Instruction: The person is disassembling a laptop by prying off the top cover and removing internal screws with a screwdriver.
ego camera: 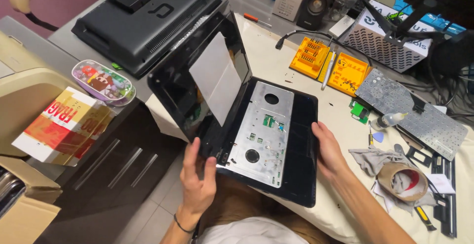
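Setting: cluttered repair bench covered with a cream cloth (276, 61), seen from above; dark drawers (123, 165) and tiled floor to the left.
Laptop: a black laptop (276, 140) with its keyboard removed lies turned sideways at the bench's near edge, partly overhanging it; the bare silver metal tray (261, 135) with round holes and small green circuit parts is exposed.
Lid: the laptop screen (197, 76) stands open and tilted toward the left, with a white sheet of paper (217, 76) lying on the glass.
Left hand: left hand (197, 175), fingers spread, grips the hinge corner of the base from below, thumb on top near the tray's edge.
Right hand: right hand (328, 150), fingers together, lies flat against the far side edge of the base, touching it.
Removed part: the detached keyboard (410, 111) lies face down to the right, well apart from the laptop.
Tools: two orange screwdriver-bit cases (326, 61) lie open beyond the laptop; a roll of brown tape (402, 180) sits on a grey rag (368, 157) near the right forearm.
Left clutter: black monitor (148, 22) lying face down, a colourful oval case (103, 82), a red and yellow box (61, 125).
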